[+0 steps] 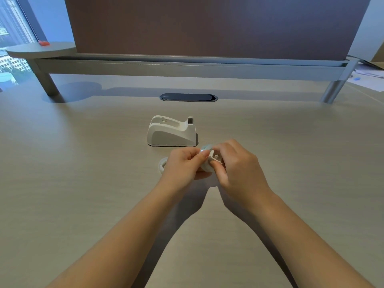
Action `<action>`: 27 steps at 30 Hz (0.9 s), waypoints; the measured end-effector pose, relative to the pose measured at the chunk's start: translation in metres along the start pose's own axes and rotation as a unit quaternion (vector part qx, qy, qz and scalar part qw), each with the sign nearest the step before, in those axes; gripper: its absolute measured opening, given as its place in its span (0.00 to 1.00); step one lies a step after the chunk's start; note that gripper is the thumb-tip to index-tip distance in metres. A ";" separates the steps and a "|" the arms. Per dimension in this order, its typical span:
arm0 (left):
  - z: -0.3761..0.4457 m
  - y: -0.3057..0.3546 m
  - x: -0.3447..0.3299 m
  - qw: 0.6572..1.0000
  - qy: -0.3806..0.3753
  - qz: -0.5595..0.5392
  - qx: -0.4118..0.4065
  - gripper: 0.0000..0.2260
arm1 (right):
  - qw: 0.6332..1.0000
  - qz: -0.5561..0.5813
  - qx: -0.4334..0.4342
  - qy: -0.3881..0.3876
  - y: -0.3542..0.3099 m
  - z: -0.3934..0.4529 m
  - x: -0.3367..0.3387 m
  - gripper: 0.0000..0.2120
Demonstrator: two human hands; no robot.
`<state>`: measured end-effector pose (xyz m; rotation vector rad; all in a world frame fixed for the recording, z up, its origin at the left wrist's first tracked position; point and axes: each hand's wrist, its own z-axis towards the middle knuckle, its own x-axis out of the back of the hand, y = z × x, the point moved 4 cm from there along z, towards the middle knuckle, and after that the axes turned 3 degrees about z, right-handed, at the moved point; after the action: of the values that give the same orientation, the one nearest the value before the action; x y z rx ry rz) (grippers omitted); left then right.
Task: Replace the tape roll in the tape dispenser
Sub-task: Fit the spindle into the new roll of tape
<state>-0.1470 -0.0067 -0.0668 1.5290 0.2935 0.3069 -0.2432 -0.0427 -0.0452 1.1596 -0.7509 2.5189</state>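
A white tape dispenser (171, 132) stands on the desk with its roll slot empty and its cutter end to the right. Just in front of it, my left hand (182, 165) and my right hand (239, 165) meet around a clear tape roll (206, 148). My left fingers pinch the roll's edge. My right fingers grip a small white hub piece (214, 157) at the roll's centre. A second whitish ring (162, 164) lies flat on the desk, partly hidden behind my left hand.
A raised monitor shelf (187, 67) on metal legs runs across the back, with a dark screen above it. A dark oval cable port (188, 97) sits behind the dispenser. Papers (367, 76) lie at the far right.
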 end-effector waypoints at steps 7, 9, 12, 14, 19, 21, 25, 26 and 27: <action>-0.003 0.000 0.004 0.997 -0.045 -0.065 0.019 0.11 | 0.999 0.030 0.027 0.017 -0.001 -0.002 0.002 0.11; -0.004 0.003 0.004 0.996 -0.054 -0.072 0.012 0.11 | 0.998 0.046 0.033 0.023 0.001 -0.002 0.003 0.11; -0.005 0.005 0.003 0.992 -0.069 -0.101 0.013 0.12 | 0.997 0.060 0.046 0.034 0.003 -0.001 0.004 0.11; -0.003 0.006 0.000 0.991 -0.074 -0.112 0.018 0.12 | 0.995 0.082 0.049 0.040 0.006 0.001 0.005 0.13; 0.003 0.006 0.001 0.987 -0.075 -0.139 0.027 0.12 | 0.972 0.217 -0.073 0.050 0.017 0.002 0.009 0.18; 0.003 0.006 0.002 0.988 -0.076 -0.133 0.026 0.11 | 0.935 0.308 -0.167 0.060 0.025 0.000 0.008 0.17; 0.002 0.004 0.002 0.991 -0.094 -0.089 0.015 0.10 | 0.835 0.478 -0.271 -0.020 0.028 -0.004 -0.006 0.04; 0.002 0.003 0.001 0.991 -0.099 -0.087 0.013 0.10 | 0.828 0.489 -0.272 -0.031 0.027 -0.004 -0.007 0.02; 0.002 0.003 0.002 0.991 -0.102 -0.091 0.012 0.09 | 0.824 0.496 -0.273 -0.035 0.027 -0.004 -0.008 0.01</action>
<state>-0.1448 -0.0079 -0.0633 1.5318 0.2719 0.0027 -0.2527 -0.0628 -0.0624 0.7160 -2.4021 2.5648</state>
